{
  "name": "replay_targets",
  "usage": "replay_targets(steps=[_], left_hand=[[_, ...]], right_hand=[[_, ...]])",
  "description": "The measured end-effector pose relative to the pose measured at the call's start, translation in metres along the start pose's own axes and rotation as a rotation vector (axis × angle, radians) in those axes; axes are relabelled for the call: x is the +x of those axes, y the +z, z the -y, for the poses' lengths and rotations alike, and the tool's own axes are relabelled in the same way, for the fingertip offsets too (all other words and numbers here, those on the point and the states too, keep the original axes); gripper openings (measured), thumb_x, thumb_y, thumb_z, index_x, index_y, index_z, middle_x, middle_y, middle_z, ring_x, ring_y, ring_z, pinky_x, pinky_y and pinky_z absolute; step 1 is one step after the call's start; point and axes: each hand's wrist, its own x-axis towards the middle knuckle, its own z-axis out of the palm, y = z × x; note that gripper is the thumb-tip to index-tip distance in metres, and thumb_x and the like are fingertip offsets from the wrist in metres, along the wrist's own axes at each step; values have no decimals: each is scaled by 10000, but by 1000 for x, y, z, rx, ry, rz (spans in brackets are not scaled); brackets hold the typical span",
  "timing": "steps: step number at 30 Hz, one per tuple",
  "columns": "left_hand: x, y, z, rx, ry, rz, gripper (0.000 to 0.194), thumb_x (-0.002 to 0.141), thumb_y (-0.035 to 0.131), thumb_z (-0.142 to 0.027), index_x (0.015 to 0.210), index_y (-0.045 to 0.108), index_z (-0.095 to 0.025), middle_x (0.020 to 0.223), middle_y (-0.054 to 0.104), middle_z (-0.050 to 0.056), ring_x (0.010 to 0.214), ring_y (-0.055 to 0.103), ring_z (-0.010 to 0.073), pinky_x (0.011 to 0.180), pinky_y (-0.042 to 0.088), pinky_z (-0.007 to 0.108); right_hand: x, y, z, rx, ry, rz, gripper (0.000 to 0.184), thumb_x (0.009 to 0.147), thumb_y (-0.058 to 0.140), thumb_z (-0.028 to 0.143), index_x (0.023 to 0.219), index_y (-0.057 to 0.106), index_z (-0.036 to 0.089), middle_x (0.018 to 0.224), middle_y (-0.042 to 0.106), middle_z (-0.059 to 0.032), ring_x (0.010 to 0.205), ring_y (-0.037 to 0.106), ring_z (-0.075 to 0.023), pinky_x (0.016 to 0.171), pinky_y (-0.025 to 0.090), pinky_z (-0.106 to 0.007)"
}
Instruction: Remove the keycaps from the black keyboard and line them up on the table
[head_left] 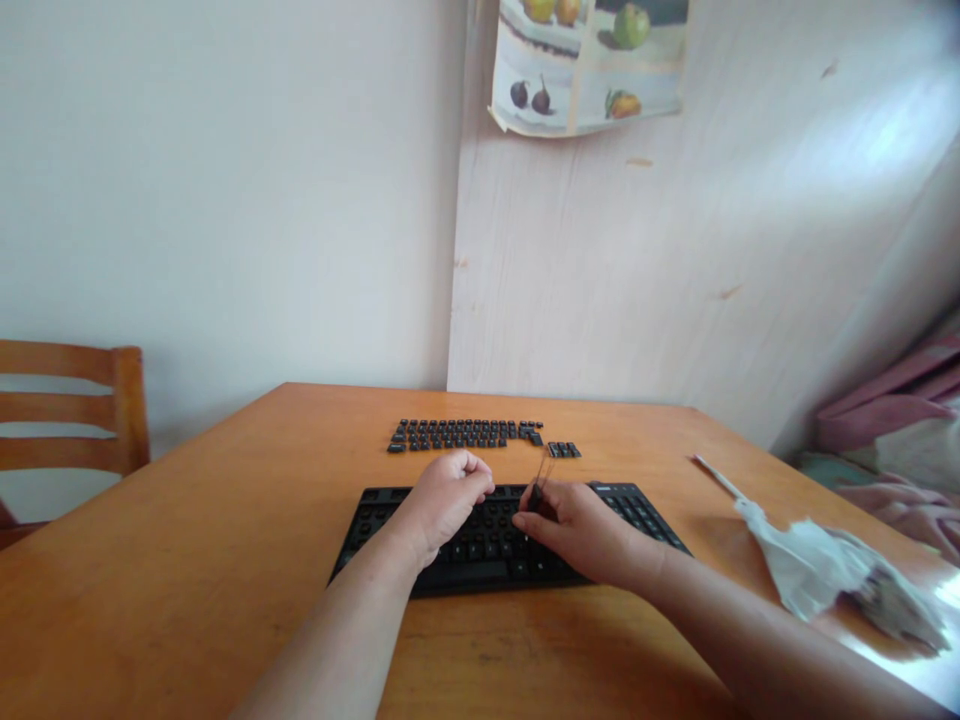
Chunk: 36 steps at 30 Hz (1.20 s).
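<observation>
A black keyboard (480, 575) lies on the wooden table, and some of its keys are off. My right hand (581, 530) is closed over its right middle part, gripping a keycap puller (535, 495) with a dark handle and thin wire loops that point up and away. Above the keyboard's left middle part, my left hand (450, 500) is pinched, thumb against fingers. Whatever it may hold is too small or hidden to make out. Behind the keyboard, loose black keycaps (457, 435) stand in rows, with a smaller group (564, 450) to their right.
On the right of the table (225, 510) lies a crumpled white plastic bag (806, 565) with a thin stick-like end. A wooden chair (127, 410) stands at the left. Pink cloth (892, 390) is piled at the far right. A fruit picture (589, 60) hangs on the wall.
</observation>
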Motion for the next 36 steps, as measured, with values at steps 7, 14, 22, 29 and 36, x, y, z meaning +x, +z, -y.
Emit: replay_targets(steps=[7, 14, 22, 29, 36], left_hand=[[0, 1, 2, 30, 12, 0, 185, 756, 543, -324, 831, 637, -184, 814, 682, 42, 791, 602, 192, 743, 421, 305], [-1, 2, 2, 70, 18, -3, 177, 752, 543, -318, 827, 633, -187, 830, 682, 42, 818, 602, 201, 759, 411, 314], [-6, 7, -9, 13, -9, 49, 183, 772, 556, -324, 855, 626, -177, 833, 679, 43, 803, 607, 191, 754, 431, 310], [-10, 17, -14, -103, -14, 130, 207, 747, 628, -307, 893, 617, -161, 834, 661, 43, 778, 594, 168, 737, 438, 291], [-6, 17, -6, -63, 7, 70, 156, 708, 629, -244, 846, 611, -173, 780, 635, 16, 739, 567, 155, 697, 407, 276]], right_hand=[[-2, 6, -12, 127, -20, -38, 189, 922, 508, 340, 831, 565, 185, 708, 608, -5, 641, 551, -134, 597, 408, -254], [2, 6, -25, 386, 100, -54, 295, 930, 484, 451, 847, 528, 171, 697, 597, 0, 562, 528, -111, 546, 420, -243], [0, 11, -14, 458, 32, -214, 324, 908, 501, 514, 901, 515, 190, 704, 552, 8, 610, 516, -125, 581, 431, -248], [-5, 12, -1, 311, -66, -300, 196, 907, 537, 406, 914, 557, 211, 708, 593, 5, 653, 547, -140, 609, 425, -245], [-7, 14, 2, 234, -115, -363, 136, 904, 541, 342, 925, 596, 219, 828, 662, -29, 768, 611, -168, 710, 469, -277]])
